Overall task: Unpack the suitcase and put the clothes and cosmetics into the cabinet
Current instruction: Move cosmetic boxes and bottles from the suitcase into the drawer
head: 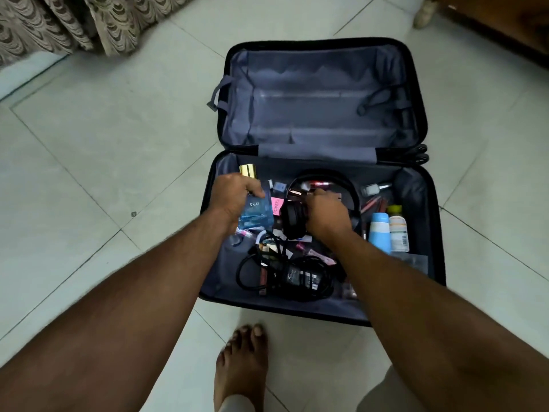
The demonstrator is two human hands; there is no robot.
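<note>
A bare foot (242, 364) stands on the pale tiled floor (89, 173), just short of the open suitcase (432, 221), which lies flat with both halves spread. In the near half, closest to the foot, a black power adapter (300, 278) sits in a tangle of black cable, with small lipsticks and sachets scattered round it. To the right, a blue-and-white tube (380, 230) and a white bottle with a yellow-green cap (398, 230) lie side by side, touching.

The left hand (234, 194) curls round a blue glass perfume bottle (255, 215) with a gold cap, gripping it near the neck over the left side of the near half. The right hand (326, 212) reaches down onto the black headphones (297, 218) in the middle, fingers bent among small cosmetics near the headband; what they grip cannot be told. A pink sachet (277, 205) lies between the perfume bottle and the headphones.

Beyond, the far half shows only grey lining and loose straps. A patterned curtain (74, 22) hangs at the far left, and wooden furniture (505, 19) stands at the far right.
</note>
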